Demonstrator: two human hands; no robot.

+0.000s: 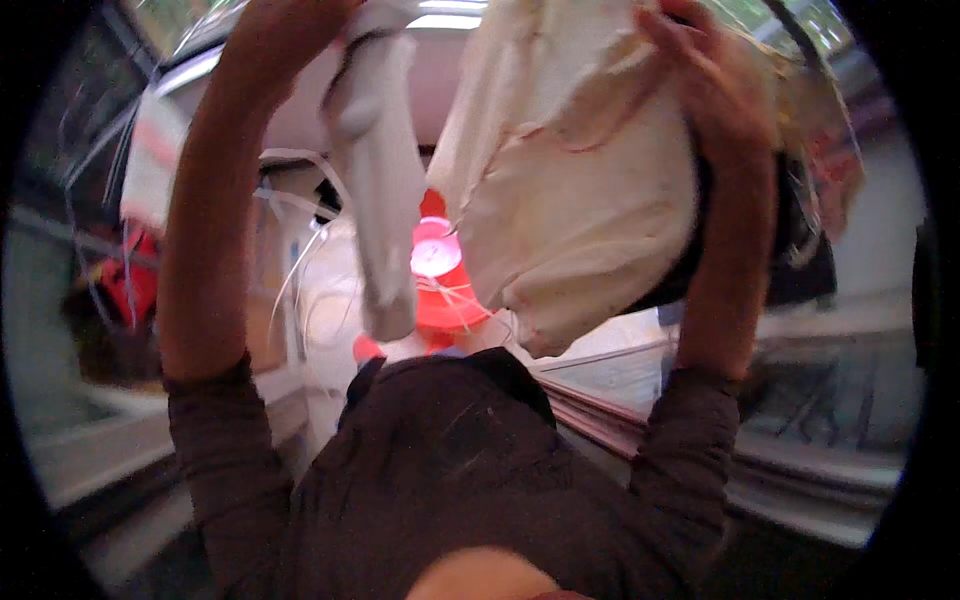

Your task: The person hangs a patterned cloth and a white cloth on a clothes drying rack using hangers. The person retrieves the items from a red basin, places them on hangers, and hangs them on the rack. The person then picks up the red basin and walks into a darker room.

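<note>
Both arms are raised in front of me. At the upper right, my right hand (712,67) grips a cream-coloured cloth garment or fabric piece (585,217), which hangs down in folds with a raised seam. My left hand (315,19), partly cut off by the top edge, is at the upper end of a narrower hanging length of whitish cloth (382,195); its fingers are hard to make out. Whether the two lengths are one piece cannot be told. Between them, lower down, a red and pink round object (450,300) with thin white cords shows.
White cords or wires (300,262) curve at centre left. Red and dark items (135,277) hang or lie at the far left. A dark bundle (802,262) is behind my right arm. Framed glass panes (607,375) and rails stand at lower right. Bright windows line the top.
</note>
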